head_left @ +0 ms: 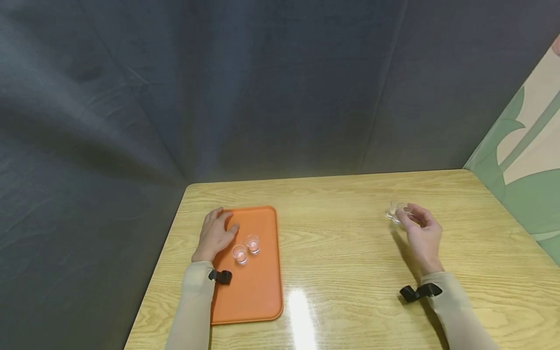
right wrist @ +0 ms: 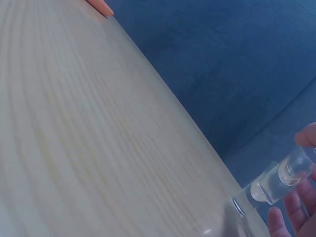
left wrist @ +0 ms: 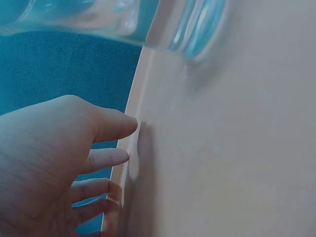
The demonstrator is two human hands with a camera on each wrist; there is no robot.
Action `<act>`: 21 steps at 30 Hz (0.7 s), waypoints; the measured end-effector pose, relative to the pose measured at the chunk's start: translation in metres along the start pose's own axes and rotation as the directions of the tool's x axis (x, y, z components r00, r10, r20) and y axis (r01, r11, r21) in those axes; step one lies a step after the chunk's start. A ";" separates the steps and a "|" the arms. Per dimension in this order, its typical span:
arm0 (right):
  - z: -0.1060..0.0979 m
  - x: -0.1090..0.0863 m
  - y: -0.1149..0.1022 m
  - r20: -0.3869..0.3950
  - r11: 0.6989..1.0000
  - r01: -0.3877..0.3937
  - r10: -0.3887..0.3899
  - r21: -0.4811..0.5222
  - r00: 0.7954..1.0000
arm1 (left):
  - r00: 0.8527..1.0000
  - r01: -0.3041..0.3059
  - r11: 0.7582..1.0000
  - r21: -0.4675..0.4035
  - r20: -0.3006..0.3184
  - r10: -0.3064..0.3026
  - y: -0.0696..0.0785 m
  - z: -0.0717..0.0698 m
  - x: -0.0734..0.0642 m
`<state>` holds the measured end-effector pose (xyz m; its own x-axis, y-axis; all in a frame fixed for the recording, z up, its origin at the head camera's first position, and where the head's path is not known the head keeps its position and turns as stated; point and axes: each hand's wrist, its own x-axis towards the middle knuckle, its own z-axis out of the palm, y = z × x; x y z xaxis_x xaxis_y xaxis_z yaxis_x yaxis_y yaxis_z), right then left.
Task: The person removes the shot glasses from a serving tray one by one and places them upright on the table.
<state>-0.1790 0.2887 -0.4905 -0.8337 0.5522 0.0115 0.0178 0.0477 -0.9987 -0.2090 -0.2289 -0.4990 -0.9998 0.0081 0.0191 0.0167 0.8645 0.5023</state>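
Note:
My left hand lies at the left rim of an orange tray, fingers loosely spread with nothing between them; the left wrist view shows thumb and fingertips right at that rim. Two small clear shot glasses stand upright on the tray, to the right of this hand. Over at the table's right side, my right hand pinches a clear shot glass between thumb and fingers. Another clear glass stands on the table just beyond it, overlapping the held one in the right wrist view.
The wood-grain table stretches between the tray and the right hand. A dark curtain hangs along the back and left edges. A panel with green leaf shapes borders the table on the right.

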 end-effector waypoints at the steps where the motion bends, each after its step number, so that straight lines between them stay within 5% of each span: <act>1: -0.001 0.002 0.001 -0.009 1.000 -0.006 0.006 0.015 1.000 | 1.000 0.000 1.000 0.000 0.000 0.000 0.000 0.000 0.000; 9: -0.010 0.009 0.001 -0.050 0.989 -0.050 0.058 0.142 0.997 | 1.000 0.006 1.000 0.001 0.007 -0.006 0.001 0.000 -0.001; 21: -0.019 0.018 0.013 -0.034 0.996 -0.089 0.089 -0.010 0.995 | 1.000 0.010 1.000 -0.003 0.004 -0.010 0.002 -0.001 -0.001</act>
<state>-0.1836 0.3154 -0.5019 -0.8094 0.5823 -0.0756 0.0976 0.0064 -0.9952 -0.2078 -0.2277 -0.4971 -0.9999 0.0014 0.0111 0.0068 0.8630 0.5052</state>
